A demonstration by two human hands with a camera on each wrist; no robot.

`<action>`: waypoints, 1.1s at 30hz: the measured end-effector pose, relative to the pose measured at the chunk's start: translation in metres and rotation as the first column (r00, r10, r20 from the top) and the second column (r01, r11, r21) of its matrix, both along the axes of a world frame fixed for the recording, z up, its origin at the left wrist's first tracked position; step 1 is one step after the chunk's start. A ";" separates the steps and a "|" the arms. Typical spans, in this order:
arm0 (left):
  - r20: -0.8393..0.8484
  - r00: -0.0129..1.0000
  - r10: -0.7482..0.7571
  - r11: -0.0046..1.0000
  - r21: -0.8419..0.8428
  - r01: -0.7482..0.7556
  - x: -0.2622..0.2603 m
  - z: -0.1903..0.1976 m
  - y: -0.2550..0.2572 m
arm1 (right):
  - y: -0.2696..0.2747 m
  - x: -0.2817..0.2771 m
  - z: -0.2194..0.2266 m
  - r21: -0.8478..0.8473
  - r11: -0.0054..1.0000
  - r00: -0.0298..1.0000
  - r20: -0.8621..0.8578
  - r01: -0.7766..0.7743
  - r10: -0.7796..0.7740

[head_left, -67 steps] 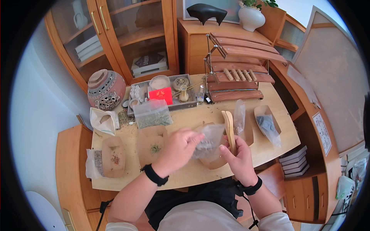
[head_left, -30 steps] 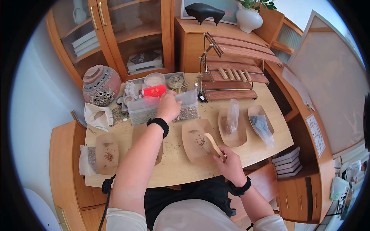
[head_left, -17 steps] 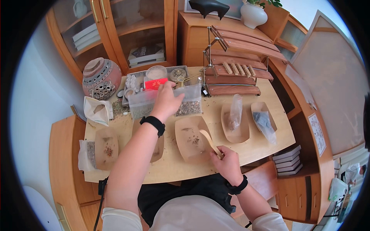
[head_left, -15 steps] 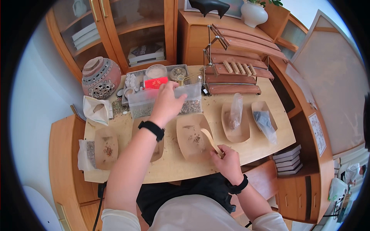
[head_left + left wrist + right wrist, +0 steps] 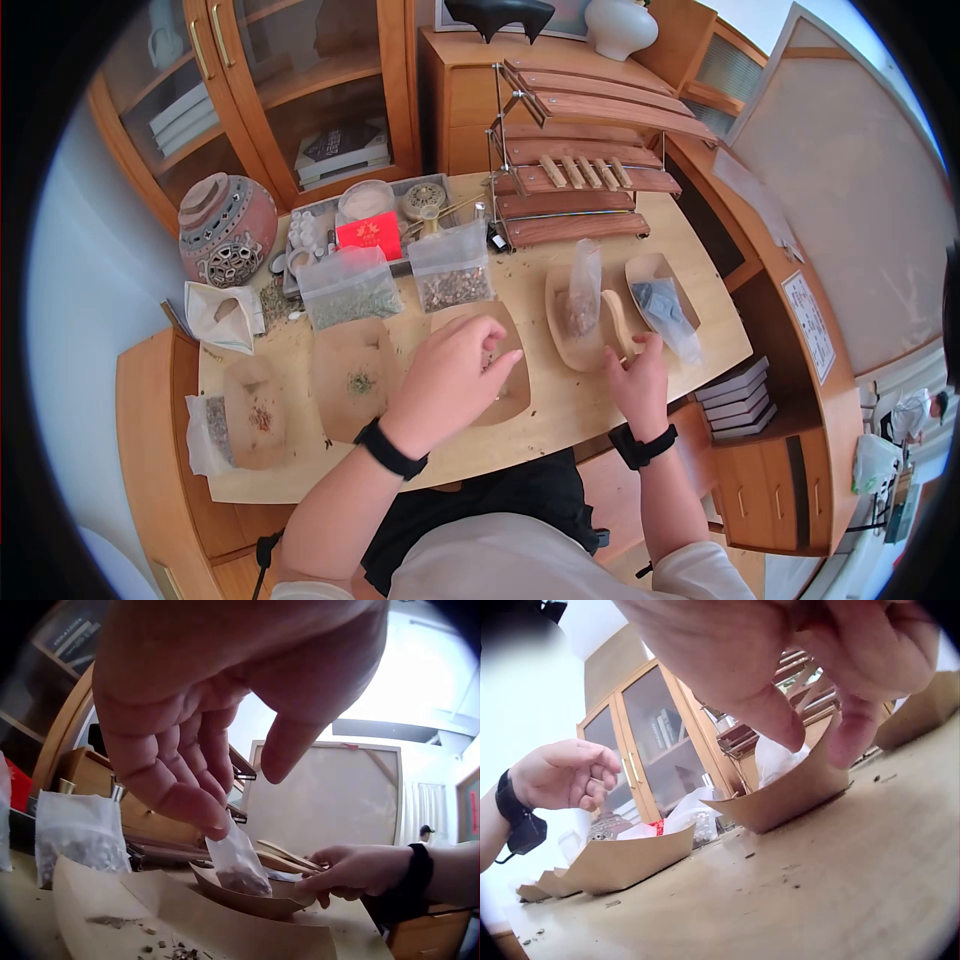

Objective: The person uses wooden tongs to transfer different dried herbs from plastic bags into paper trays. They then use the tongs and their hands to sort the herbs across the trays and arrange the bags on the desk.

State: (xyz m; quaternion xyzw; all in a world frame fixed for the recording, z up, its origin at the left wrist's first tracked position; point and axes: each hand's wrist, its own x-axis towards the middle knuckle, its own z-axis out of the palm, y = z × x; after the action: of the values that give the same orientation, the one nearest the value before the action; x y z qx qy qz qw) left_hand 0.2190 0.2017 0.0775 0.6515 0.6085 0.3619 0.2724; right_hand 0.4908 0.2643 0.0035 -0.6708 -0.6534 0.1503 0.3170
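Note:
My left hand (image 5: 455, 375) hovers over the middle brown paper tray (image 5: 515, 392), fingers loosely curled and holding nothing. Dark bits lie in that tray, partly hidden by the hand. Behind it stands a clear bag of brown bits (image 5: 455, 285), beside a bag of green dried herbs (image 5: 352, 290). With thumb and fingers my right hand (image 5: 640, 388) grips wooden tongs (image 5: 289, 859) at the right side of another paper tray (image 5: 572, 352). In this tray a slim clear bag (image 5: 583, 300) with reddish-brown contents stands upright.
Further right, a paper tray (image 5: 640, 268) holds a bag of blue-grey stuff (image 5: 668, 312). On the left are two more trays, one with green bits (image 5: 361, 383). A grey tray of small tools (image 5: 408, 268), a clay pot (image 5: 228, 228) and a wooden rack (image 5: 580, 205) stand behind.
My left hand has let go of the bag of brown bits beside the herb bag and drawn back toward me. My right hand has carried the tongs rightward to the tray with the slim bag.

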 end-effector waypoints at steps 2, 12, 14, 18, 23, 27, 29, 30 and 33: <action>-0.063 0.997 -0.037 0.999 0.013 0.037 0.010 -0.009 0.020 | 0.003 0.002 -0.009 -0.015 1.000 0.999 -0.049 -0.013 0.013; -0.211 0.977 -0.037 0.982 -0.186 -0.003 0.080 -0.029 0.106 | -0.026 0.003 -0.003 -0.173 0.985 0.985 -0.173 -0.026 -0.005; -0.224 0.975 -0.015 0.986 -0.164 -0.023 0.087 -0.043 0.113 | -0.028 0.005 -0.005 -0.175 0.984 0.983 -0.182 -0.006 -0.026; -0.162 0.985 0.051 0.998 0.051 -0.043 0.090 -0.050 0.111 | -0.029 0.013 -0.014 -0.146 0.988 0.978 -0.195 0.050 -0.079; 0.213 0.977 -0.005 0.921 0.382 -0.078 0.055 -0.012 0.054 | -0.032 0.016 -0.005 -0.204 0.978 0.981 -0.181 0.035 -0.073; 0.350 0.937 -0.018 0.974 0.219 -0.063 0.013 0.004 -0.031 | -0.033 0.023 -0.013 -0.066 0.996 0.983 -0.167 0.064 -0.074; 0.537 0.843 0.022 0.996 0.061 -0.065 0.000 -0.004 -0.068 | -0.039 0.023 0.004 -0.022 0.998 0.983 -0.172 0.056 -0.059; 0.535 0.843 0.053 0.995 0.043 -0.090 -0.003 -0.020 -0.087 | -0.040 0.023 0.008 0.000 1.000 0.982 -0.187 0.031 -0.031; 0.947 0.178 0.269 0.957 -0.283 0.062 -0.015 -0.069 -0.126 | -0.053 0.002 0.047 0.040 0.992 0.933 -0.337 -0.124 0.130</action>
State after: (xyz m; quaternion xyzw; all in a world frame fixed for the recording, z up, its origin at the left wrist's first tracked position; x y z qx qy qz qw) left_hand 0.2042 0.0753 0.0088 0.1853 0.3781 0.6289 0.6536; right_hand 0.4928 0.2117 0.0500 -0.5886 -0.6323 0.2776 0.4203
